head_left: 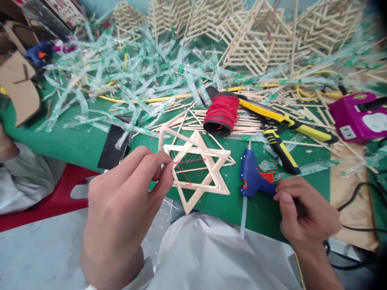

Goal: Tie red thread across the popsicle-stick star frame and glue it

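Pinched together, the fingers of my left hand (pixel 130 201) hold a thin red string (pixel 192 160) at the left side of a star-shaped stick frame (pixel 196 193). The string spans the frame's open middle, with ends at its sticks. The frame is built of stacked pale wooden sticks and lies at the table's front edge. My right hand (pixel 308 209) is closed on the handle end of a blue glue gun (pixel 252 173) with an orange trigger. Its nozzle points away from me, and a clear glue stick (pixel 243 217) extends from its rear.
Behind the frame are a red string spool (pixel 221 114), a yellow cutter (pixel 263 110), pliers (pixel 281 151) and loose sticks. Plastic strips (pixel 145 72) and stick structures (pixel 260 44) fill the back. A purple box (pixel 358 117) stands right; another person's sleeve (pixel 13 177) is at left.
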The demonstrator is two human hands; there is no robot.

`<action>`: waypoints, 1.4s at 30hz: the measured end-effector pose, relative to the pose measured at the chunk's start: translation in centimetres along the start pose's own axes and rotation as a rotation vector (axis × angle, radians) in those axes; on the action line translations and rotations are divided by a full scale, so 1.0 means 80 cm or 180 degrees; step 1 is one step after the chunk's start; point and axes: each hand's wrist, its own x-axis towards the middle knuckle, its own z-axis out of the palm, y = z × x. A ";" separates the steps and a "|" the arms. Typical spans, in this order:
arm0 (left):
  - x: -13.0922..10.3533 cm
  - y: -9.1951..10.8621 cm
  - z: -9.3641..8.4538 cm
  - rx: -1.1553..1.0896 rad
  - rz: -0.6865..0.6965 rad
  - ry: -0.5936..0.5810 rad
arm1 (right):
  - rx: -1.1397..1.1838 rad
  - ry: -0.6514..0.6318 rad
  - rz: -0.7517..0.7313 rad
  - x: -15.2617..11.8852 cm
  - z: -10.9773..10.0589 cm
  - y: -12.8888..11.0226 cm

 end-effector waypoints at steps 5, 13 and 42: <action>-0.001 -0.001 0.002 -0.0013 -0.0007 0.0002 | -0.0006 -0.0036 0.0048 0.000 0.000 -0.001; 0.001 -0.002 0.001 -0.0004 0.0050 0.0061 | 0.0019 -0.0030 0.0002 0.000 0.000 0.000; 0.002 -0.004 0.004 0.0029 0.0072 0.0026 | 0.0041 -0.0053 -0.0012 0.002 0.000 0.000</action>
